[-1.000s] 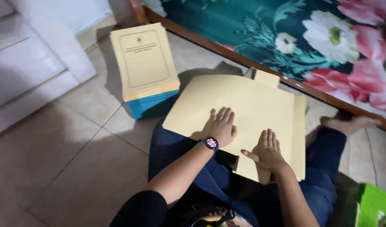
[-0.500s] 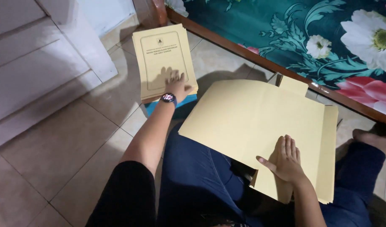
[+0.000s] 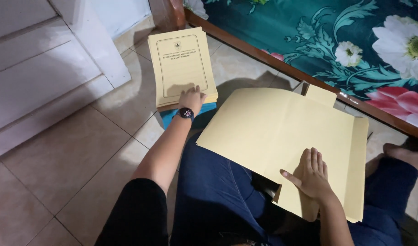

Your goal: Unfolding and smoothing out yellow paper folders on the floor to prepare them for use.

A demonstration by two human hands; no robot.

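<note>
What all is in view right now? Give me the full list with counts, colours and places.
folder stack: one pile, yellow with printed covers, on the floor at upper left
blue block: one, under the stack, only its edge shows
open folder: one large yellow sheet with a tab, flat across the lap
bed cover: one, teal with white and pink flowers, upper right
bed rail: one, brown wood, along the cover's edge
floor: beige tiles, left and bottom
white panel: one, upper left
watch: one, black, on the left wrist
trousers: dark blue, bottom centre
foot: one, bare, right edge
left hand: on the stack's near edge
right hand: flat on the open folder
</note>
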